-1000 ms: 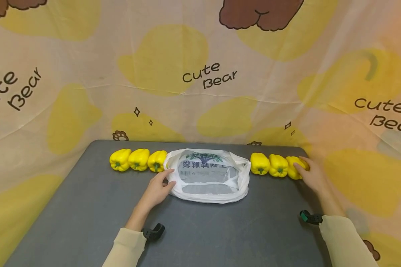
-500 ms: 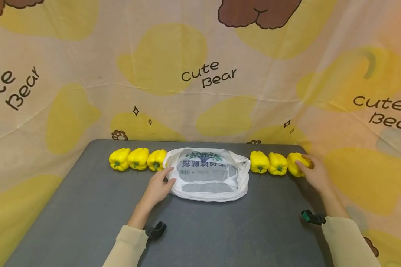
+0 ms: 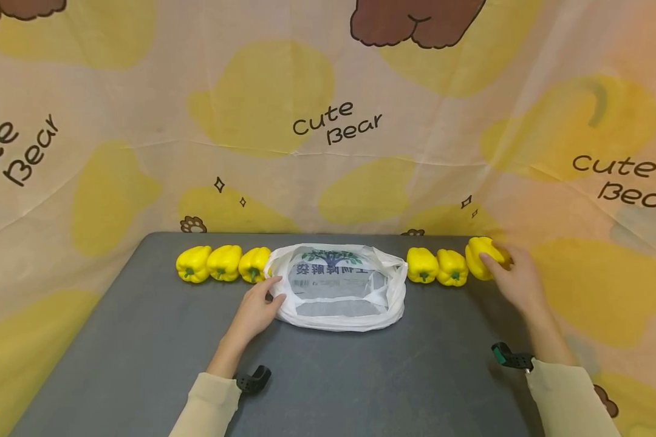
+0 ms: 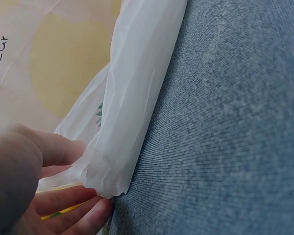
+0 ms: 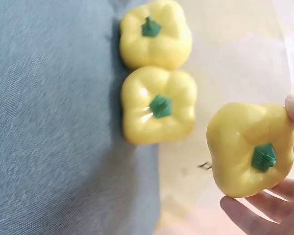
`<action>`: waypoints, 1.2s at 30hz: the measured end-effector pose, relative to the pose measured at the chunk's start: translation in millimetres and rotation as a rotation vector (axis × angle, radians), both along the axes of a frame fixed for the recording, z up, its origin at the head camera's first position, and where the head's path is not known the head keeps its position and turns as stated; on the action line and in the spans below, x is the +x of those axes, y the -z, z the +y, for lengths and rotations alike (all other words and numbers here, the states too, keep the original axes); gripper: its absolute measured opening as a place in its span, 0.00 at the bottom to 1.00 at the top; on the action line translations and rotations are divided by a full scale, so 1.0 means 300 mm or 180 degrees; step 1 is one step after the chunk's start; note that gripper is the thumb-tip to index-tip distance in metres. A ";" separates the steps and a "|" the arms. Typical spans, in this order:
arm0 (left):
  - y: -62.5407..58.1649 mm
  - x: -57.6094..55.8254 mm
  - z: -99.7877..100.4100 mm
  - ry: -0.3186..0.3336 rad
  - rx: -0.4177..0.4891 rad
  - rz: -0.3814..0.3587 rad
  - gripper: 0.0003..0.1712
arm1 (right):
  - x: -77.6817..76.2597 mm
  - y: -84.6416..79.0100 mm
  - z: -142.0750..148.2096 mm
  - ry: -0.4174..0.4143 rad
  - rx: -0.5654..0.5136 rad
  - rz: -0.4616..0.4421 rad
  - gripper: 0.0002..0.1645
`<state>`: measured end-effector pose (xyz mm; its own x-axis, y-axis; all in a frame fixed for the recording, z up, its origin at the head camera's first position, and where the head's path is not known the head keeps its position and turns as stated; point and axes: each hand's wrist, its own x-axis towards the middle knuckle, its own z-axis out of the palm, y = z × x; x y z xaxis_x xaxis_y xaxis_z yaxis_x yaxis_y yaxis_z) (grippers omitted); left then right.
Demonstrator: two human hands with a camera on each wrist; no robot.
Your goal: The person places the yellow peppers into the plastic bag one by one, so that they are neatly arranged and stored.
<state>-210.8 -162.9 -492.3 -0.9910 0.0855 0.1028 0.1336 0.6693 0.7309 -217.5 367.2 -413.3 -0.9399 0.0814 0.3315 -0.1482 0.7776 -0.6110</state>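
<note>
My right hand (image 3: 519,282) grips a yellow bell pepper (image 3: 480,258) with a green stem, raised off the table at the right end of the row. The right wrist view shows that bell pepper (image 5: 250,149) between thumb and fingers, apart from its two neighbours. My left hand (image 3: 255,311) pinches the left rim of a white plastic bag (image 3: 339,323), thumb on one side and fingers on the other. The bag lies mid-table with its mouth spread wide, and a printed tree and lettering show inside. In the left wrist view, folded white bag film (image 4: 132,98) stands beside the fingers.
Left of the bag sit three yellow peppers (image 3: 224,263) in a row; the nearest one touches or overlaps its rim. Two more peppers (image 3: 436,267) sit to its right. A patterned cloth (image 3: 262,103) hangs behind the grey table (image 3: 361,382) and along its sides.
My right hand has taken hold of the rightmost pepper and lifted it up off the table, away from the other two. The left hand stays at the bag's rim.
</note>
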 end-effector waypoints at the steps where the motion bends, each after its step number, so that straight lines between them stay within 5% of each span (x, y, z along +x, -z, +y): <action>1: 0.000 0.001 0.000 -0.0003 0.0006 -0.0003 0.28 | 0.002 -0.011 -0.008 -0.0013 0.0000 0.0017 0.37; 15: 0.013 0.007 0.002 -0.0022 -0.0021 -0.0053 0.28 | 0.033 -0.109 -0.165 -0.0204 -0.0092 0.0226 0.34; 36: 0.008 0.001 0.002 -0.0016 0.0006 -0.0096 0.28 | 0.006 -0.080 -0.366 -0.0315 -0.0327 0.0231 0.32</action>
<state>-210.5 -162.4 -494.7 -0.9941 0.0804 0.0732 0.1082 0.6686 0.7357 -215.7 257.4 -389.4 -0.9190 0.0266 0.3935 -0.2675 0.6911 -0.6715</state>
